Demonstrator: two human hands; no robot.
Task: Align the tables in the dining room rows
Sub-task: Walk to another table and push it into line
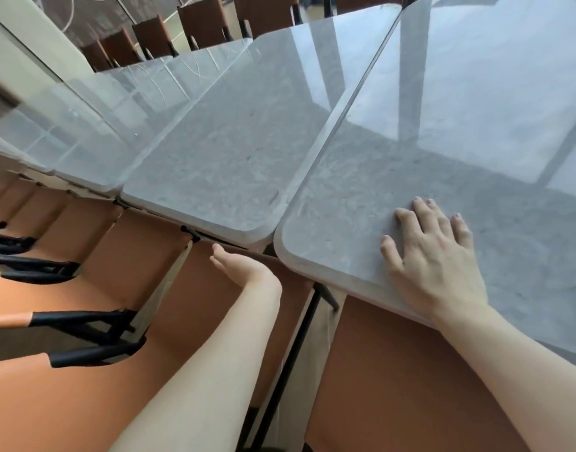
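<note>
A row of grey stone-look tables runs from near right to far left. The nearest table [459, 132] has a rounded corner close to me. My right hand [433, 252] lies flat on its top near the front edge, fingers spread. The second table [234, 148] butts against it along a thin seam, its front edge set farther back than the near table's. My left hand [237, 265] hangs below that second table's front edge, fingers straight, touching nothing that I can see.
Orange chairs with black frames [84, 324] are tucked under the tables along the near side. An orange seat [394, 380] sits under the near table. More tables [94, 125] continue left, with brown chairs [201, 21] along the far side.
</note>
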